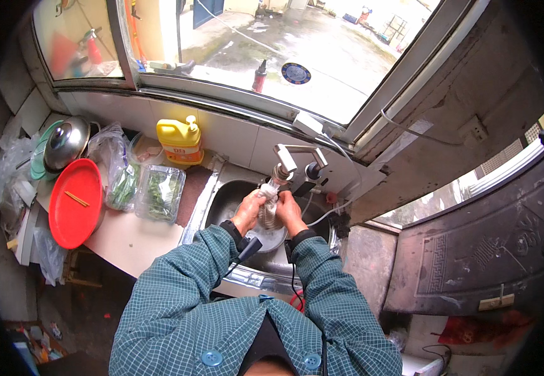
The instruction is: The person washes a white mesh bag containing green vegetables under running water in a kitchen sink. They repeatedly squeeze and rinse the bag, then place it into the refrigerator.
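Observation:
Both my hands are over a stainless steel sink (225,193), just under the faucet (285,160). A wet whitish cloth (269,207) is gripped between them, my left hand (249,211) on its left side and my right hand (289,210) on its right. Water seems to run onto the cloth's upper end. Beneath it stands a round metal basin (272,239) with cloudy water. Some fingertips are hidden behind the cloth. A dark strap with a small device circles my left wrist.
Left of the sink lie a clear plastic box of greens (160,192), a bagged bunch of greens (124,188), a red oval tray (75,207) with chopsticks, a lidded pan (67,141) and a yellow pump jug (180,141). A white cable (347,204) hangs at the right.

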Demonstrator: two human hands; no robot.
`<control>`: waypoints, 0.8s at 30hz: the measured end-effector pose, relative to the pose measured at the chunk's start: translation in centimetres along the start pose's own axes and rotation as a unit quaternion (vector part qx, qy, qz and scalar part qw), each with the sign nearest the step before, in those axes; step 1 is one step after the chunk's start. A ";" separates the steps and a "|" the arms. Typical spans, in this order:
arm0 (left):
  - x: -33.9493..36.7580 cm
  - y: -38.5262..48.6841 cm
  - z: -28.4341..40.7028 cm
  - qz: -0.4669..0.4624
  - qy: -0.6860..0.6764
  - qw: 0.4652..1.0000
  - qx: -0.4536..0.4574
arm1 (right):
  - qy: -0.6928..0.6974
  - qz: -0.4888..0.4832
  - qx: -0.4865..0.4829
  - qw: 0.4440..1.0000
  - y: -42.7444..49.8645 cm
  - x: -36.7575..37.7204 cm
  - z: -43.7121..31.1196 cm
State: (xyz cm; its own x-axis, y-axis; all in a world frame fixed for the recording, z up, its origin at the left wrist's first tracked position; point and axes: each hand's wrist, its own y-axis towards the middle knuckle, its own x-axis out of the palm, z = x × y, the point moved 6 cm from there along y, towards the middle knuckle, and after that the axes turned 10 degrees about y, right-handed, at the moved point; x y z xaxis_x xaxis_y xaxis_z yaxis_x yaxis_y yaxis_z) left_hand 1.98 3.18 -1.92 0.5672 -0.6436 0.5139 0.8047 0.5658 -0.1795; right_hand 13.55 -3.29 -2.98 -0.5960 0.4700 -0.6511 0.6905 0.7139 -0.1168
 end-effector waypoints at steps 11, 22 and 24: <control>-3.3 1.2 1.1 -0.011 0.071 0.997 0.025 | 0.320 -0.225 0.036 0.920 -0.1 1.0 -0.1; -0.5 0.9 -1.8 0.012 -0.130 0.988 -0.082 | 0.186 0.032 -0.173 0.967 -2.6 2.2 -6.1; -1.3 1.5 -3.5 0.040 -0.049 0.998 -0.013 | -0.030 0.096 -0.223 0.970 -1.6 1.6 -5.5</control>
State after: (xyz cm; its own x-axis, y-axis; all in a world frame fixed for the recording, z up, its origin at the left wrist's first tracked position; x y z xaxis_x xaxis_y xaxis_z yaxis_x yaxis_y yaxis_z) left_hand 3.11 3.05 -5.77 0.6114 -0.5428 0.5758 0.7621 0.5998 -0.2439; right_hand 9.23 -0.84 0.24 -0.4402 0.5948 -0.6726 0.5320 0.7763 0.3383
